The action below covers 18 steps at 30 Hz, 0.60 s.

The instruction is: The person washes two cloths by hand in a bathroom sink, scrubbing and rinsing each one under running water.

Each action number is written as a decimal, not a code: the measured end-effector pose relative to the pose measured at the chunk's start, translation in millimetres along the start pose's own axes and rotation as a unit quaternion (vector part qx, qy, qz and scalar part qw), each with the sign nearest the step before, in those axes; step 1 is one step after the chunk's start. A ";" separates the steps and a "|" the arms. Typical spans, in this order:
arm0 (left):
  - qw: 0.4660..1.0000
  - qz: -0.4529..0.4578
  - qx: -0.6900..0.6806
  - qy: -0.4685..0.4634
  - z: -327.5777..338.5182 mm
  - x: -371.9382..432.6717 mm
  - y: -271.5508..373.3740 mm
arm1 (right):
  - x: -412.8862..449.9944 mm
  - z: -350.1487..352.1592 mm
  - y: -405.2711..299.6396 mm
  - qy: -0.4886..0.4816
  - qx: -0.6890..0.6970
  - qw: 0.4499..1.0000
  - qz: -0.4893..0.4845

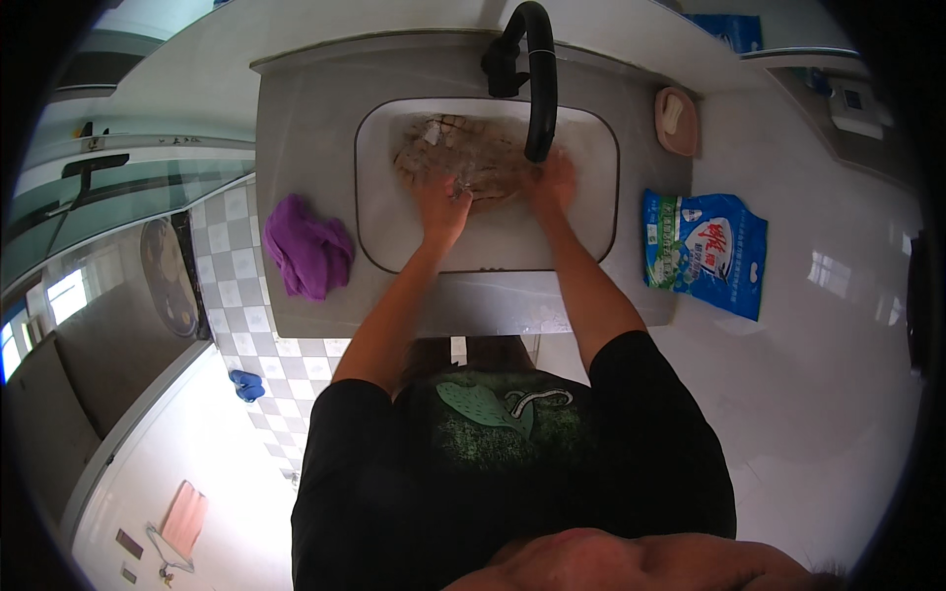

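Note:
A brown patterned cloth (480, 159), perhaps a garment, lies under cloudy water in a white sink basin (510, 251). A small whitish patch shows on its upper left part. My left hand (442, 203) dips into the water at the cloth's near edge, thumb turned inward. At the cloth's right end is my right hand (553, 181), blurred and partly under the water. The fingers of both hands are largely hidden, so their grip on the cloth is not clear. Above my right hand hangs the spout of a black faucet (543, 96).
On the grey counter (310, 133), a crumpled purple cloth (309, 247) lies left of the basin. To the right are a pink soap dish (686, 140) with a bar of soap (672, 116) and a blue detergent bag (706, 251). Blue slippers (247, 385) lie on the checkered floor.

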<state>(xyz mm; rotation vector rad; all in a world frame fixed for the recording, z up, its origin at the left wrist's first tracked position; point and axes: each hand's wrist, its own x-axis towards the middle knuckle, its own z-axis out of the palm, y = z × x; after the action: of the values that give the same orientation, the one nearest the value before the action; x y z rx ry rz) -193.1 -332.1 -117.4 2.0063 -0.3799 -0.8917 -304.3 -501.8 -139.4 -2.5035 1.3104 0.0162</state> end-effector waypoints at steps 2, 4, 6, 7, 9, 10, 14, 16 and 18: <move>0.971 -0.131 -0.197 -0.015 19.6 -4.1 -8.8 | -8.5 22.5 -2.1 -0.020 0.088 0.996 -0.008; 0.887 -0.256 -0.383 -0.039 29.6 0.5 2.4 | -8.6 29.3 -4.1 -0.029 0.210 0.977 -0.029; 0.795 -0.232 -0.549 -0.116 21.4 1.2 2.8 | -35.6 9.7 -33.2 -0.217 0.409 0.885 0.039; 0.793 -0.229 -0.555 -0.105 13.3 7.0 -2.2 | -46.5 -18.8 -59.2 -0.226 0.407 0.885 0.030; 0.678 -0.262 -0.661 -0.187 -0.4 16.2 -9.7 | -74.2 -89.3 -103.5 -0.313 0.325 0.892 0.031; 0.675 -0.264 -0.660 -0.199 1.6 12.8 7.6 | -84.6 -100.4 -95.1 -0.304 0.321 0.896 0.039; 0.719 -0.290 -0.589 -0.226 -17.4 2.1 39.6 | -104.8 -167.7 -91.1 -0.305 0.380 0.859 -0.158; 0.749 -0.344 -0.524 -0.213 -15.7 0.0 37.0 | -97.7 -188.0 -70.3 -0.300 0.415 0.849 -0.127; 0.686 -0.344 -0.615 -0.179 -9.8 -17.4 51.3 | -77.7 -179.0 -30.3 -0.144 0.436 0.878 -0.137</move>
<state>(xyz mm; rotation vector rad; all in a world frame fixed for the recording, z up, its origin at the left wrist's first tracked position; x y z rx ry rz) -194.6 -345.3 -64.0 0.6169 0.7150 -1.4484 -349.1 -473.7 50.9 -1.7755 0.6100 -0.2094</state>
